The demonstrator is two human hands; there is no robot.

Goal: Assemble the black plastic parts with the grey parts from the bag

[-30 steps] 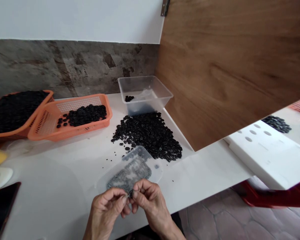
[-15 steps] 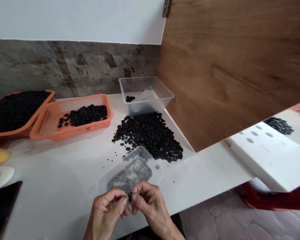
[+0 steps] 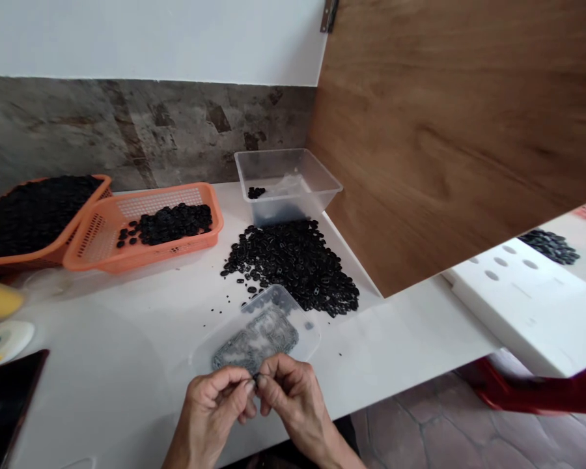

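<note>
My left hand (image 3: pixel 219 401) and my right hand (image 3: pixel 290 391) meet fingertip to fingertip at the table's near edge, pinching one small black part (image 3: pixel 256 378) between them. Just beyond the fingers lies a clear plastic lid (image 3: pixel 261 331) holding a patch of small grey metal pieces. A loose heap of black parts (image 3: pixel 293 264) is spread on the white table (image 3: pixel 127 339) behind the lid.
A clear tub (image 3: pixel 288 182) with a few black parts stands at the back. Two orange baskets (image 3: pixel 146 228) (image 3: pixel 34 218) with black parts sit at the left. A dark phone (image 3: pixel 7 400) and a tape roll (image 3: pixel 0 339) lie near left; a wooden panel (image 3: pixel 444 130) rises right.
Both hands have stayed together at the table edge, with only slight finger movement on the small part. The view has drifted a little.
</note>
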